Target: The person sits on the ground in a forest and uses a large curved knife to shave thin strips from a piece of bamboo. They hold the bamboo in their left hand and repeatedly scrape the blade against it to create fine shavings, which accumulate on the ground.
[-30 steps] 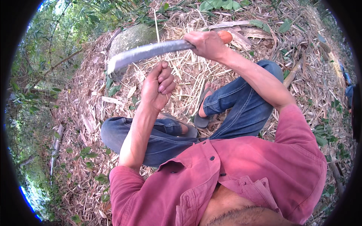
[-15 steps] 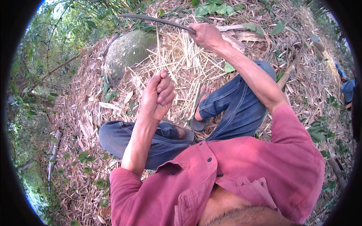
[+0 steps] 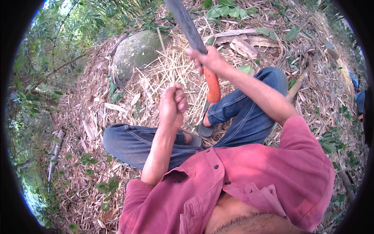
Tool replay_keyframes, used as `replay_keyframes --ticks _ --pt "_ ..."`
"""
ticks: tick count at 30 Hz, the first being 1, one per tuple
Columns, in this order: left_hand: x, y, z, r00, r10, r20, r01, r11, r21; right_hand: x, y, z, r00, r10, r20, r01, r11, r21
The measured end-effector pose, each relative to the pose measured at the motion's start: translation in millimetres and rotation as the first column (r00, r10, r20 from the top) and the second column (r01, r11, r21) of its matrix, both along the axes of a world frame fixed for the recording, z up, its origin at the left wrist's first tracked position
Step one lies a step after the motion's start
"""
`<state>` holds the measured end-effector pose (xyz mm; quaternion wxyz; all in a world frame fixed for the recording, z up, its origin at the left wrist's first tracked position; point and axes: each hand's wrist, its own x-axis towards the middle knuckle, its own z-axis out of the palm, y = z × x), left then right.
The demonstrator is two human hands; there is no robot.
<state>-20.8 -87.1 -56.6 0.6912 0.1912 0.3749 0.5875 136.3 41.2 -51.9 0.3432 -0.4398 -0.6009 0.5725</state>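
1. The long, grey-metal, orange-handled knife [image 3: 194, 36] is held in the loosely curled right grip [image 3: 210, 61], blade toward 11 o'clock.
2. A thin, pale strip [image 3: 161, 39] is pinched in the closed left grip [image 3: 173, 102], directed toward 11 o'clock.

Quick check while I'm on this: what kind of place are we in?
Outdoors, probably a small clearing in woodland or a grove. Dense green foliage crowds the left side, dry plant litter covers much of the ground, and a large rounded stone sits among it.
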Motion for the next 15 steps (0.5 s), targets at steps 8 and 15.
replay_keyframes --ticks 8,15 --pt "31.6 0.7 6.5 0.992 -0.079 -0.101 0.085 0.995 0.052 -3.8 -34.5 -1.9 0.999 0.034 -0.039 -0.021 0.956 0.292" --pt "12.7 8.2 5.5 0.631 0.056 -0.774 0.149 0.97 0.192 3.1 -37.5 9.5 0.999 0.001 -0.032 0.008 0.956 0.293"
